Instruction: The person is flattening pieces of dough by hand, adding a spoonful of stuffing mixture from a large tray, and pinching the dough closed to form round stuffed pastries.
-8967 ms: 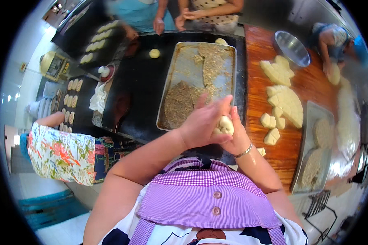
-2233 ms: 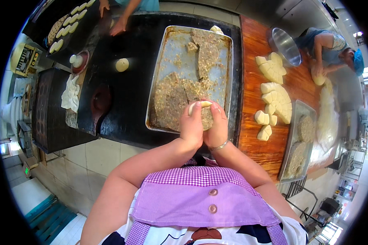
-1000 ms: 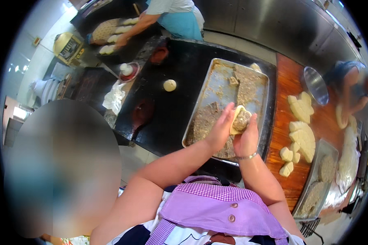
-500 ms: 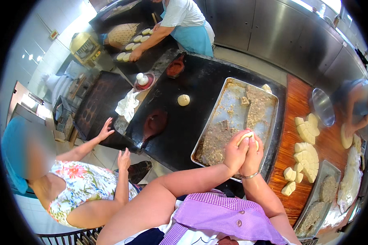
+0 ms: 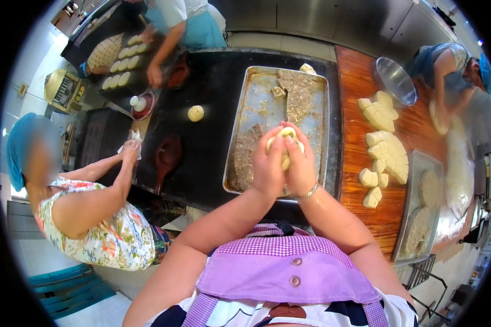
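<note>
Over the near half of the metal tray (image 5: 255, 103), we held a piece of pale dough (image 5: 285, 158) between two bare hands. Our left hand (image 5: 268, 169) was curled around the dough's left side and our right hand (image 5: 300, 169) around its right, both closed on it, the thumbs side by side on the near face. The dough sat cupped between the palms, its folded rim showing at the top; we could not tell what lay inside the fold. Beneath, the tray bore slabs of brown, crumbly mixture (image 5: 244, 152) at its near left and far right. Left of the tray, we saw a round dough ball (image 5: 195, 113) on the black worktop (image 5: 202, 152); just beyond the tray's far right corner lay a pale lump (image 5: 307, 68). Right of the tray, cut dough pieces (image 5: 387, 152) were spread on a reddish wooden tabletop (image 5: 352, 136), a steel bowl (image 5: 395, 82) beyond them. Well left of the tray, a co-worker in a flowered top (image 5: 104, 240) had hands at a white cloth (image 5: 136, 135).
</note>
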